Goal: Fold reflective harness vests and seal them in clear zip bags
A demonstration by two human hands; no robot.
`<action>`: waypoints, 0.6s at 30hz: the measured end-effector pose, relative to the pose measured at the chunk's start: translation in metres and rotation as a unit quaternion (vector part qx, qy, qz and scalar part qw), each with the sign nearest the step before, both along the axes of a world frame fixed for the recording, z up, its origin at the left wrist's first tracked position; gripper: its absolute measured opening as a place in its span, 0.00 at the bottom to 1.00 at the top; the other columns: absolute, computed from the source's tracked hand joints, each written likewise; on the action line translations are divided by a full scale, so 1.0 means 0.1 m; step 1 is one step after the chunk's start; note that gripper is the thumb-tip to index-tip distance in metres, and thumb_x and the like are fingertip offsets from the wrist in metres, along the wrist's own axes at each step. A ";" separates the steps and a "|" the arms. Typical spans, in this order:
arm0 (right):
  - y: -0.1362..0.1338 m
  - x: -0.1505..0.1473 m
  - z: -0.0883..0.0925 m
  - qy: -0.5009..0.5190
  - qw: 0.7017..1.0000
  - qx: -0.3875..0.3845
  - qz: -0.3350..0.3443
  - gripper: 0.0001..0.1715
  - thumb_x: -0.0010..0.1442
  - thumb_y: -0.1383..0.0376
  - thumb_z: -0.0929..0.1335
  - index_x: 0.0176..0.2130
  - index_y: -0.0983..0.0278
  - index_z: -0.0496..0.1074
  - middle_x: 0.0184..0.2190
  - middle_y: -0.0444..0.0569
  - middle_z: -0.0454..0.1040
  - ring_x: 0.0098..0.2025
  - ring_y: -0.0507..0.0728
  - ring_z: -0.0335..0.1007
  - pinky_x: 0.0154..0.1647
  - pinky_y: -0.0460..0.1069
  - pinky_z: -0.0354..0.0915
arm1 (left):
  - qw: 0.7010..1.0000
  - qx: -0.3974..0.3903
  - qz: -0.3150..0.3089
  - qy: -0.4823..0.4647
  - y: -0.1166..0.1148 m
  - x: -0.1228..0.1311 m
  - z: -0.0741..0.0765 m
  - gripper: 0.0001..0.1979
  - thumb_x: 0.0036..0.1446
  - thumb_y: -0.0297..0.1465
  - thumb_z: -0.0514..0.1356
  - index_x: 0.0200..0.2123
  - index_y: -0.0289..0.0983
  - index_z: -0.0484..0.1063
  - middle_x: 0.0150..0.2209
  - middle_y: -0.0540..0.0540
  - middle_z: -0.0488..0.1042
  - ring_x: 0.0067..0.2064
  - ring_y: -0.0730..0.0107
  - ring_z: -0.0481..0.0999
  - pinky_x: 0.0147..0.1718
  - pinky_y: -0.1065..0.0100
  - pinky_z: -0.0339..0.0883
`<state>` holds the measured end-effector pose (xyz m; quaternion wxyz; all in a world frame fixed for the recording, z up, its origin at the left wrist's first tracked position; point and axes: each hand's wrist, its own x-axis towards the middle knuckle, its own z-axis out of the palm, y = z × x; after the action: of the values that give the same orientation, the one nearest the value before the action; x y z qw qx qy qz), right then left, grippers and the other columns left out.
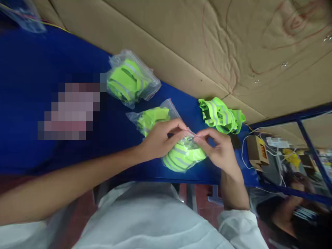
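Both of my hands pinch the zip edge of a clear plastic zip bag [195, 157], which has a bright yellow-green reflective strap bundle [178, 157] with grey bands inside. My left hand [164, 136] grips the edge from the left, thumb against fingers. From the other side, my right hand [218, 147] pinches the same edge close by. Another zip bag with yellow-green material [153, 117] lies just beyond my left hand, partly hidden by it. Farther back rests a further filled zip bag [129, 81]. An unbagged yellow-green reflective bundle [220, 114] lies beyond my right hand.
A blue table surface [31, 69] lies under everything, with brown cardboard [168, 45] along its far side. A pixelated patch covers something at left. To the right are a small cardboard box [255, 150], white cables, and a seated person [298, 214] beyond a blue frame.
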<state>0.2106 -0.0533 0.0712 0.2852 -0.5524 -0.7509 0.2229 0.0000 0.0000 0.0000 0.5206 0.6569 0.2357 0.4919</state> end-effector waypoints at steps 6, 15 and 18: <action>0.02 -0.03 0.01 -0.010 1.000 -0.002 0.012 0.02 0.69 0.64 0.73 0.42 0.60 0.78 0.35 0.42 0.78 0.35 0.50 0.72 0.38 0.47 0.67 | 1.000 0.023 -0.015 0.007 0.01 0.00 0.01 0.05 0.69 0.31 0.63 0.42 0.35 0.77 0.38 0.49 0.81 0.38 0.75 0.81 0.39 0.76 0.72; -0.04 -0.11 -0.09 -0.013 0.995 0.093 0.030 0.04 0.69 0.69 0.72 0.43 0.59 0.76 0.37 0.42 0.78 0.36 0.50 0.73 0.39 0.45 0.68 | 1.000 0.008 0.000 0.028 0.01 -0.04 0.11 0.06 0.65 0.29 0.65 0.37 0.35 0.81 0.37 0.49 0.84 0.37 0.73 0.80 0.38 0.74 0.71; -0.03 0.04 -0.11 -0.009 0.994 0.097 0.044 0.07 0.67 0.68 0.74 0.45 0.58 0.77 0.38 0.42 0.79 0.37 0.50 0.74 0.40 0.45 0.69 | 0.998 -0.043 -0.020 0.046 0.04 -0.07 0.14 0.07 0.66 0.32 0.66 0.40 0.37 0.85 0.39 0.48 0.86 0.39 0.69 0.84 0.37 0.73 0.72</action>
<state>0.2146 -0.0567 0.0604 0.3202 -0.4910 -0.7950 0.1564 -0.0070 0.0037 0.0142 0.5466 0.6604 0.2672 0.4402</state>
